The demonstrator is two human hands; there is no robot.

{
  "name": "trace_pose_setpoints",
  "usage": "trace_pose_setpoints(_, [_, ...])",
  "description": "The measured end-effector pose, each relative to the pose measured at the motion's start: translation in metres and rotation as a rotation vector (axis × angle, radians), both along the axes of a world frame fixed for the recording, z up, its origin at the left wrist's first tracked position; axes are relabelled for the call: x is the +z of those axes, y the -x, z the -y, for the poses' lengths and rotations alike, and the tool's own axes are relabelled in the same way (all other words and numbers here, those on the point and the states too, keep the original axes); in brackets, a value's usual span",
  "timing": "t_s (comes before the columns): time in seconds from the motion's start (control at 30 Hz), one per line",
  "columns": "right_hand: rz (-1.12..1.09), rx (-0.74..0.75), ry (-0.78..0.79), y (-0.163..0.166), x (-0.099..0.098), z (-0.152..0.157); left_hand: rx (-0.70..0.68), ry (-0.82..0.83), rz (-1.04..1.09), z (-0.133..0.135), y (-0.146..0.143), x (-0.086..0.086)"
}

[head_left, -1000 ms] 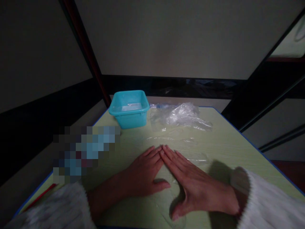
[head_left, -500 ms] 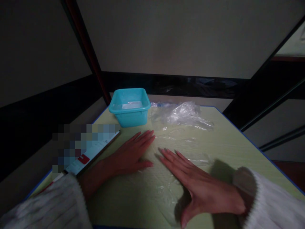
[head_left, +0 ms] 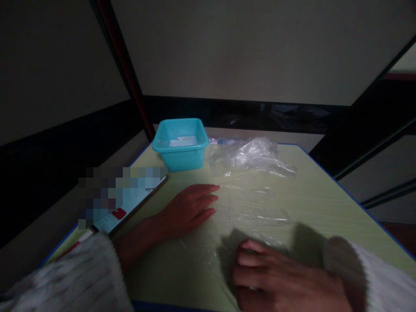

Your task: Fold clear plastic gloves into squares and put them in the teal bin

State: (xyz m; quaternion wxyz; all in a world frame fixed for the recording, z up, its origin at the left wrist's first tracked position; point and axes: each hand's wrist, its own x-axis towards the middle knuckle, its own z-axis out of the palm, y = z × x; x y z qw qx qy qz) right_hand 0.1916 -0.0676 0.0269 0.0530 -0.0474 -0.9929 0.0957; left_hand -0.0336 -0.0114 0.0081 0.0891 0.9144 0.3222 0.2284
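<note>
A thin clear plastic sheet with finger-like lobes, seemingly a disposable glove (head_left: pixel 264 216), lies flat on the pale table. My left hand (head_left: pixel 188 210) rests beside its left part, palm down, with fingers stretched out and slightly apart. Over the near part of the clear plastic is my right hand (head_left: pixel 276 277), its fingers curled under. The thumb and fingertips of that hand are hidden, so what they hold, if anything, cannot be seen. Behind the flat plastic lies a crumpled bunch of clear plastic (head_left: pixel 256 154).
A turquoise basin (head_left: pixel 183 158) stands at the back left with something pale inside. Along the left edge lies a phone-like device (head_left: pixel 130 199) with a lit, partly blurred screen. The table (head_left: pixel 318 190) has a blue edge, and panels rise behind it.
My right hand has gone from flat and spread to curled, and has moved nearer me. My left hand stays near the same place with its fingers shifted slightly.
</note>
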Motion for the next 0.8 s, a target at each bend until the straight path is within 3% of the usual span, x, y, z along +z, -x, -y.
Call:
trace_pose_setpoints(0.2, [0.073,0.016,0.089,0.0,0.003,0.0,-0.127,0.29,0.257,0.005,-0.008,0.004])
trace_pose_setpoints(0.43, [0.019,0.013,0.284,-0.002,0.01,-0.004,-0.131,0.678,0.333,0.01,-0.013,0.014])
trace_pose_setpoints(0.57, [-0.186,-0.224,0.496,-0.008,0.016,-0.006,-0.134,0.783,0.385,0.01,-0.012,0.013])
trace_pose_setpoints(0.7, [-0.253,-0.512,0.555,-0.013,0.018,-0.013,-0.127,0.873,0.423,0.01,-0.011,0.008])
trace_pose_setpoints(0.8, [-0.289,-0.647,0.62,-0.013,0.014,-0.021,-0.116,0.967,0.459,0.01,-0.012,0.007])
